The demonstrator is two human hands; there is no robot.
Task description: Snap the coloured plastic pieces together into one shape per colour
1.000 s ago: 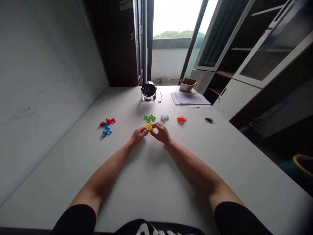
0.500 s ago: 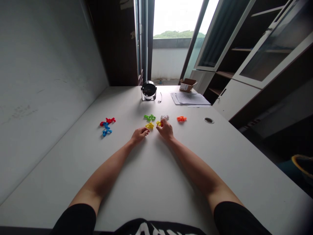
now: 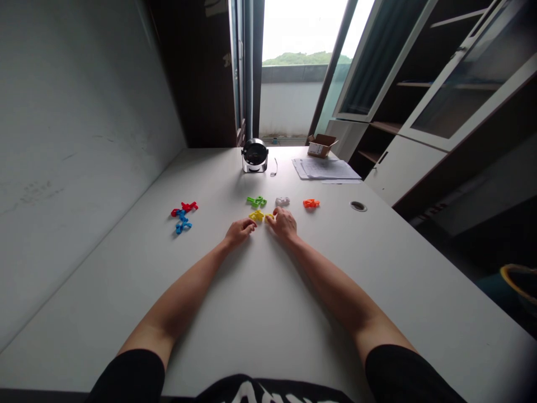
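From where I stand, the landmark on the white table (image 3: 260, 313) is a bright green cluster of plastic-looking pieces (image 3: 257, 201). Just on the person's side of it lies a yellow cluster of similar pieces (image 3: 256, 215). The left hand (image 3: 240, 230) sits beside the yellow cluster, fingers half curled — I can't tell whether they touch it or close on anything. The right hand (image 3: 285, 224), nearer than the green cluster and a little right, has thumb and fingertips at a small yellow piece (image 3: 269, 218); they partly hide it, so gripped or released I can't say.

Right of the green cluster come a white plastic-looking cluster (image 3: 282, 201) and, farther along, an orange one (image 3: 311, 204). Well to its left, red pieces (image 3: 189, 206) and blue pieces (image 3: 183, 226) lie bunched together.

Behind and right of it, the printing on the white papers (image 3: 327, 169) and the label on the open brown cardboard box (image 3: 319, 148) is too small to read. Nearest the person — white lettering on the black shirt (image 3: 268, 383), cut off below, unreadable.
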